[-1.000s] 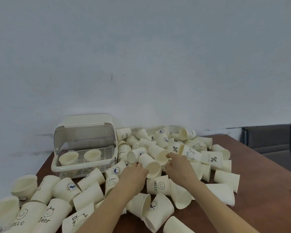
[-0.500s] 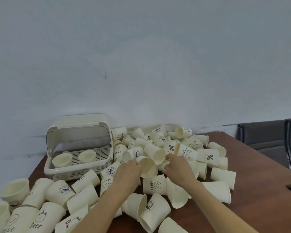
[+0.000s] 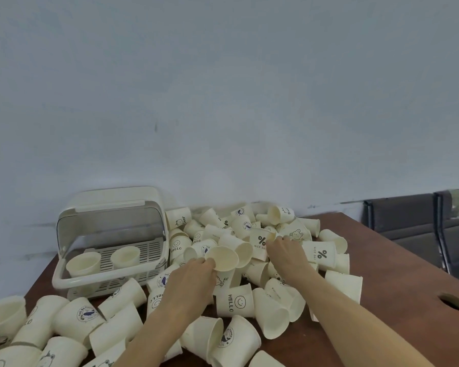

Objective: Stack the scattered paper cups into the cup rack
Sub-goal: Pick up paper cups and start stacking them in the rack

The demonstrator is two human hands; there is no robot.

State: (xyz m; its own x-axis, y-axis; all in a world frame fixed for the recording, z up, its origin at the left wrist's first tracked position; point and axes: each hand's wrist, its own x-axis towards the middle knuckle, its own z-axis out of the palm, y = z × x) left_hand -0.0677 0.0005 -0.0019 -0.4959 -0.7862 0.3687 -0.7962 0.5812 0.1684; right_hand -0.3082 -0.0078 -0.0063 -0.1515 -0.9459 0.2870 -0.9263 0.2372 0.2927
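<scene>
Here we are gathering cups from the pile, left hand pinching a cup by its rim, right hand curling onto another cup, next nesting them for the rack at the far left.

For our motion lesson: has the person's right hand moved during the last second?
Yes. Against the standing HELLO cup, the right hand has shifted rightward and deeper into the pile.

office – brown table, grey chairs

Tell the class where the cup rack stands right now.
In the head view the cup rack stands at the table's far left, against the wall, lid raised, two cups inside, with the cup pile just to its right.
</scene>
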